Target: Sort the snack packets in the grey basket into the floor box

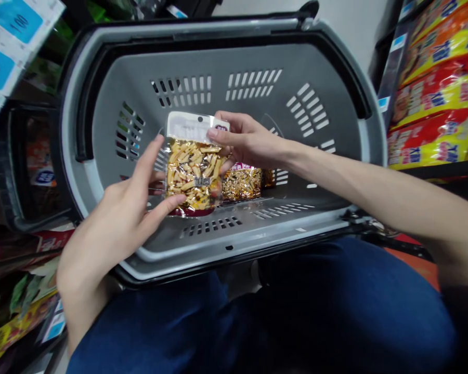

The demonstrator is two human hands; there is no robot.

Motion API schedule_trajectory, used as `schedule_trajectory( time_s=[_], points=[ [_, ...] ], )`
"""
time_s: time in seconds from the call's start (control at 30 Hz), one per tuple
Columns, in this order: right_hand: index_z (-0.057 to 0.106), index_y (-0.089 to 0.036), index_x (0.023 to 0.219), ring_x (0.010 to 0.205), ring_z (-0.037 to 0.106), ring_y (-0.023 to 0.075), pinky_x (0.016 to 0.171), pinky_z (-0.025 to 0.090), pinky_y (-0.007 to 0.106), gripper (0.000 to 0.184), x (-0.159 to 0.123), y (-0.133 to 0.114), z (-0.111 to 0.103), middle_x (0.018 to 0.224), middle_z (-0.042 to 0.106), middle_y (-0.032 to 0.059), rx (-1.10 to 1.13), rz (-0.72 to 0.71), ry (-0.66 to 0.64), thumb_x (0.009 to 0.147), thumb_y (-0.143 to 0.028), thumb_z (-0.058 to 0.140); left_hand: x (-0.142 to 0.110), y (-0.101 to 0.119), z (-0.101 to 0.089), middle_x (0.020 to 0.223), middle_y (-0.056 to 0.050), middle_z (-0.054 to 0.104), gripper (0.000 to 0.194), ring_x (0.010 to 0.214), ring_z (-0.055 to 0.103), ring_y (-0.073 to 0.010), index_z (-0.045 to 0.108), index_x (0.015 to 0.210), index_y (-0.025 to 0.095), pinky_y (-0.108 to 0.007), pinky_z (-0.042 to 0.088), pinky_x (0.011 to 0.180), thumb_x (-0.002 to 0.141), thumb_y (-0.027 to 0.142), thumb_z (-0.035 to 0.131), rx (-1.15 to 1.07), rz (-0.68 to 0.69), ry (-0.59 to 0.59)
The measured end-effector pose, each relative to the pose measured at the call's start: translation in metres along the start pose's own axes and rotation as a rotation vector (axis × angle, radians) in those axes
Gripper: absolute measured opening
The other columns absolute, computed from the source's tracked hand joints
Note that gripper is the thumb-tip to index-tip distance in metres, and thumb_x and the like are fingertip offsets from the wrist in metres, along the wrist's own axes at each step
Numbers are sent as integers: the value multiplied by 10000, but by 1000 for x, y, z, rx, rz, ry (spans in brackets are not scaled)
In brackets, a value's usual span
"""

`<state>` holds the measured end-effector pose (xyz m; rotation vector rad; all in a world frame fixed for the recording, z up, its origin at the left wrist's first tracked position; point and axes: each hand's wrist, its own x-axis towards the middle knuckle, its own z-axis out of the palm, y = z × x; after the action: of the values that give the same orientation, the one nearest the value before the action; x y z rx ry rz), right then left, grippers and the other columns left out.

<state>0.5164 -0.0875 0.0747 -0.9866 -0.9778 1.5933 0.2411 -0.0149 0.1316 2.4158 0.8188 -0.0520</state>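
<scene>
A clear snack packet [193,169] of pale sticks with a white header card is held upright over a grey shopping basket [101,130]. My left hand [117,223] grips its lower left side between thumb and fingers. My right hand [247,140] pinches the packet's top right corner. On the basket floor behind it lies a second snack packet [244,182], partly hidden by the first and by my right hand.
The basket rests in front of my knees in blue trousers [296,311]. Shelves of red and yellow snack bags [437,93] stand at the right. Blue price tags [8,41] and more packets [19,306] line the left shelves.
</scene>
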Motion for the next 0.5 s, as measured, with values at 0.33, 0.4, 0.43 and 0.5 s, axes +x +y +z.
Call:
schedule_trajectory(
  time_s=[0.33,0.4,0.43,0.5],
  points=[
    [506,-174,1299,927,665,163,811,651,306,443,-5,-6,11,1097,654,86,41,156,-58,1126,-530,306,-3,11,-8,1462,-33,656,566,1209,700,-281,457,1579,311,-392,558,1068,1045,490,505,6,70,63],
    [478,-152,1353,1005,694,209,854,650,366,614,-4,-3,8,1197,663,155,-48,220,-58,1122,-563,86,-4,11,-8,1360,-42,708,506,1111,722,-254,528,1522,282,-361,570,1023,1043,446,514,-21,14,120],
    [467,-139,1364,1032,703,228,867,648,381,663,-3,1,4,1246,656,193,-128,241,-37,1110,-573,35,-4,10,-7,1292,-44,728,495,1055,726,-241,535,1512,275,-349,579,989,1041,425,520,-33,-14,148],
    [453,-111,1365,1080,715,243,878,644,369,682,0,14,-7,1334,626,250,-377,265,-5,1102,-542,-6,-4,6,-4,1181,-42,738,501,974,717,-221,517,1515,271,-334,587,926,1029,389,543,-57,-43,209]
  ],
)
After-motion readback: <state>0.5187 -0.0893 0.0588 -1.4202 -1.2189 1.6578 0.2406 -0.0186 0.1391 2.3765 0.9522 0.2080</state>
